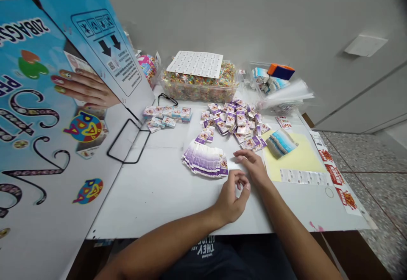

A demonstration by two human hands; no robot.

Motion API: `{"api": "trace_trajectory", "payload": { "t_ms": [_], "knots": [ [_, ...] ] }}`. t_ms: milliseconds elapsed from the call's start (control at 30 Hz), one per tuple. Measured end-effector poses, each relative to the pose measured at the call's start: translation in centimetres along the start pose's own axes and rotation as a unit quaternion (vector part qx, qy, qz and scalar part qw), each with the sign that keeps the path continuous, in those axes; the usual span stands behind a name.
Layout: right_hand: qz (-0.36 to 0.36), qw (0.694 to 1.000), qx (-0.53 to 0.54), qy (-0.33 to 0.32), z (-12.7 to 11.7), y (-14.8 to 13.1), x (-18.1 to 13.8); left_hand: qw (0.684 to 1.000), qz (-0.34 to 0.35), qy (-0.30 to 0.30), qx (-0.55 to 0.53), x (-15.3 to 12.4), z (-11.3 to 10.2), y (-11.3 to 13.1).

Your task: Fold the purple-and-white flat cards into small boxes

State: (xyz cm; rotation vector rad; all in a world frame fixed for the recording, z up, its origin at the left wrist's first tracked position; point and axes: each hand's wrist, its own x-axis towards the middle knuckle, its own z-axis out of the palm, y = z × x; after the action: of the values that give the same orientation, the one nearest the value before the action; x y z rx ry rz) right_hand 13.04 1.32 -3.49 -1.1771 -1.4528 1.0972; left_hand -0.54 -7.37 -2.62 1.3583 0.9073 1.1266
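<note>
My left hand (233, 197) hovers low over the white table (165, 195) with thumb and fingers curled toward each other; nothing shows between them. My right hand (252, 165) lies just behind it, fingers loosely bent on the table, holding nothing I can make out. Right in front of both hands is a fanned row of purple-and-white packets (206, 161). Behind it lies a loose heap of the same purple packets (235, 121). To the left is a smaller group of light-blue packets (167, 117).
A big printed blue cardboard panel (47, 115) stands at the left. At the back sit a clear tub of colourful bits (199, 86) under a white sheet, and clear bags (280, 89). A yellow sheet (297, 159) with a blue stack (280, 142) lies right. Red-printed strips (333, 174) line the edge.
</note>
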Motion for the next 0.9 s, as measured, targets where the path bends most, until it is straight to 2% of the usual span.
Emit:
{"api": "trace_trajectory", "payload": {
  "t_ms": [67, 133, 267, 333, 500, 633, 700, 833, 900],
  "knots": [
    [-0.030, 0.996, -0.049, -0.070, 0.4, 0.2, -0.6, 0.997, 0.056, 0.046, -0.013, -0.2, -0.2, 0.1],
    [-0.061, 0.986, -0.092, -0.123, 0.8, 0.3, -0.5, 0.993, 0.098, 0.059, -0.035, -0.4, -0.3, 0.0],
    [-0.099, 0.970, -0.160, -0.155, 1.5, 0.4, -0.3, 0.985, 0.153, 0.043, -0.072, -0.8, -0.2, -0.6],
    [-0.112, 0.964, -0.178, -0.162, 1.6, 0.3, -0.5, 0.984, 0.154, 0.041, -0.083, -0.8, -0.2, -0.6],
    [-0.149, 0.952, -0.178, -0.200, 1.5, 0.0, -1.7, 0.990, 0.106, 0.043, -0.088, -0.7, -0.4, -0.1],
    [-0.141, 0.961, -0.165, -0.171, 1.7, 0.3, -2.3, 0.990, 0.101, 0.041, -0.091, -0.5, -0.6, 0.3],
    [-0.135, 0.967, -0.157, -0.149, 1.6, 0.6, -2.1, 0.988, 0.109, 0.060, -0.088, -0.4, -0.7, 0.3],
    [-0.102, 0.991, -0.079, -0.041, 0.4, 1.2, -1.6, 0.969, 0.158, 0.163, -0.097, 0.0, -1.0, 0.5],
    [-0.088, 0.995, -0.030, 0.026, -0.4, 1.1, -2.1, 0.963, 0.146, 0.200, -0.110, 0.4, -1.1, 0.7]
  ]
}}
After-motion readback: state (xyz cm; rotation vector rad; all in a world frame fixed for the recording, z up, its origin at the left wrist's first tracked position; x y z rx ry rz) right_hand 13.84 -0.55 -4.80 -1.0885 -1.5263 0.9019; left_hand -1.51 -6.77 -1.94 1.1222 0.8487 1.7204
